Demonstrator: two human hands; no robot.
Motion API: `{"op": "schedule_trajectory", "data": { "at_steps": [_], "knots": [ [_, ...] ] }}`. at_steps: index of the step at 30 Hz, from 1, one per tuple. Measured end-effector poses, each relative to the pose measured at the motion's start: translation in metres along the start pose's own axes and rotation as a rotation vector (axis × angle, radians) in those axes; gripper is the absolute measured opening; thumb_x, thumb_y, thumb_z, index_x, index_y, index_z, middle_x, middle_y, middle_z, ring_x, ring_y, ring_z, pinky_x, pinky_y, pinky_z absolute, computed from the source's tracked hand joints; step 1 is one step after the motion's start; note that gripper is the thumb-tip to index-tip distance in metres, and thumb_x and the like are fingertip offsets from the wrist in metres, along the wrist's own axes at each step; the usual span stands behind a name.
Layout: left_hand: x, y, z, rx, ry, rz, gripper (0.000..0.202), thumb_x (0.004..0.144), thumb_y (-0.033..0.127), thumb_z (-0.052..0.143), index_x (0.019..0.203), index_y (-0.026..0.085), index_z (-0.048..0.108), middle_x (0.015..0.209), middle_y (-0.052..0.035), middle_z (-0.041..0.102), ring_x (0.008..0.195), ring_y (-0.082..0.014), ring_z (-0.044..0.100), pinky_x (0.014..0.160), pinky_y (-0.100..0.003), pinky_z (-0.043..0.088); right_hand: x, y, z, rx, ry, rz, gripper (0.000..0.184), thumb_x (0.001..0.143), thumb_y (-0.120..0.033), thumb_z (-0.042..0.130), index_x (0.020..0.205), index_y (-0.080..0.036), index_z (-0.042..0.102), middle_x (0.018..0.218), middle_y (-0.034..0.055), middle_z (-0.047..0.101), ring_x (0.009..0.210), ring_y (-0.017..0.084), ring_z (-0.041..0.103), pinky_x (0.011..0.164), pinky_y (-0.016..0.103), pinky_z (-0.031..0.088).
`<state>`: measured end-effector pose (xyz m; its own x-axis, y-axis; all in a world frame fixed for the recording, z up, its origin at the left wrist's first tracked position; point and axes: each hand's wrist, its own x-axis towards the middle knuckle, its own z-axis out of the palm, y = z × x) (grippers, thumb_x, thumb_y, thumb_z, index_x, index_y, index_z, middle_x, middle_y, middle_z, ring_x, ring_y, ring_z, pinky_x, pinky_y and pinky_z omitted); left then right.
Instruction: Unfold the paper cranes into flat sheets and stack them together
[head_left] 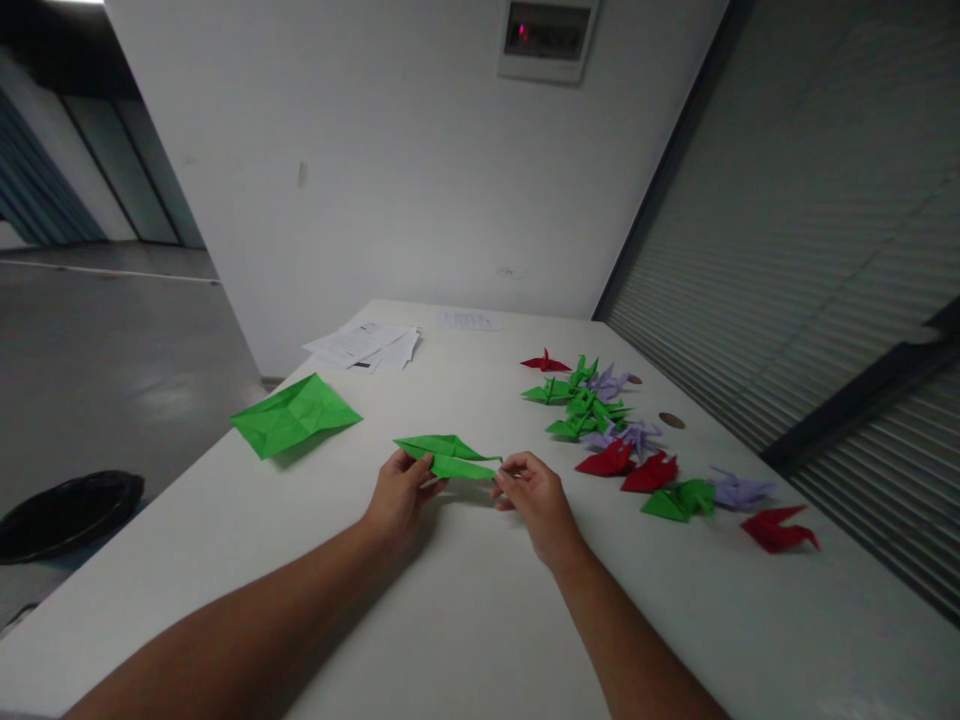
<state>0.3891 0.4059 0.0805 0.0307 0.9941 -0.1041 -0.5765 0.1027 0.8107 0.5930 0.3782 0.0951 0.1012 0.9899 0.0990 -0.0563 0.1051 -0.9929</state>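
The left hand [401, 497] pinches the left end of the folded green paper [448, 457] and the right hand [536, 497] pinches its right tip, so it stretches taut between them.

The white table [465, 610] carries a creased, unfolded green sheet [295, 415] near its left edge. At the far end lie a fanned stack of printed papers [365, 346] and a single sheet [467, 320]. Along the right side runs a row of origami cranes: a far red crane [546, 363], a green and lilac cluster [589, 405], two red cranes [630, 466] side by side, a green crane [679, 499], a lilac crane [739, 489] and a near red crane [776, 529]. At mid-table is a long pointed green fold [446, 456]; whether it touches the top cannot be told.
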Motion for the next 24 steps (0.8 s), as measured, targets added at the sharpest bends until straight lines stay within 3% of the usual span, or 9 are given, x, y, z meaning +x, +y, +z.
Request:
{"op": "schedule_trajectory", "data": {
  "at_steps": [6,10,14,17,20,24],
  "knots": [
    [0.0,-0.002,-0.001,0.021,-0.015,0.005,0.033,0.073,0.034,0.085,0.098,0.018,0.071,0.101,-0.0074,0.075,0.085,-0.0207,0.071,0.078,-0.036,0.058,0.004,0.004,0.0,-0.013,0.086,0.013,0.043,0.064,-0.05,0.087,0.079,-0.021,0.059,0.068,-0.0019,0.064,0.058,0.017,0.067,0.047,0.024,0.055],
    [0.0,0.0,-0.001,0.023,-0.006,0.017,0.034,0.073,0.034,0.085,0.099,0.017,0.071,0.102,-0.0081,0.074,0.085,-0.0203,0.07,0.078,-0.036,0.057,0.006,0.003,-0.005,-0.088,0.123,0.005,0.031,0.071,-0.043,0.079,0.078,-0.022,0.058,0.065,-0.0017,0.062,0.057,0.018,0.064,0.047,0.025,0.052],
    [-0.003,0.001,0.001,0.104,-0.002,0.067,0.03,0.073,0.032,0.085,0.095,0.017,0.071,0.097,-0.0073,0.074,0.082,-0.0199,0.068,0.073,-0.032,0.055,0.003,-0.003,-0.007,-0.374,0.159,-0.264,0.013,0.079,-0.033,0.071,0.078,-0.023,0.063,0.077,0.0036,0.065,0.074,0.021,0.064,0.061,0.03,0.054],
    [-0.005,-0.001,0.004,0.184,-0.067,0.119,0.026,0.072,0.031,0.085,0.085,0.016,0.069,0.084,-0.0045,0.072,0.075,-0.0174,0.065,0.067,-0.028,0.052,-0.004,-0.005,-0.001,-0.493,0.051,-0.43,0.012,0.081,-0.026,0.068,0.093,-0.024,0.067,0.095,0.0064,0.069,0.09,0.024,0.065,0.073,0.032,0.054],
    [-0.007,-0.004,0.005,0.209,-0.121,0.134,0.029,0.072,0.029,0.085,0.086,0.019,0.062,0.076,0.0006,0.067,0.068,-0.0145,0.062,0.062,-0.024,0.048,-0.011,-0.003,0.007,-0.473,-0.084,-0.38,0.014,0.084,-0.022,0.065,0.097,-0.025,0.065,0.092,0.0029,0.069,0.085,0.021,0.066,0.076,0.031,0.053],
    [-0.008,-0.006,0.005,0.202,-0.136,0.15,0.041,0.07,0.024,0.086,0.075,0.021,0.046,0.063,0.0075,0.054,0.057,-0.01,0.052,0.053,-0.02,0.039,-0.011,0.004,0.011,-0.384,-0.093,-0.29,0.005,0.084,-0.022,0.063,0.088,-0.025,0.061,0.079,-0.0014,0.062,0.074,0.018,0.063,0.072,0.028,0.051]
  ]
}}
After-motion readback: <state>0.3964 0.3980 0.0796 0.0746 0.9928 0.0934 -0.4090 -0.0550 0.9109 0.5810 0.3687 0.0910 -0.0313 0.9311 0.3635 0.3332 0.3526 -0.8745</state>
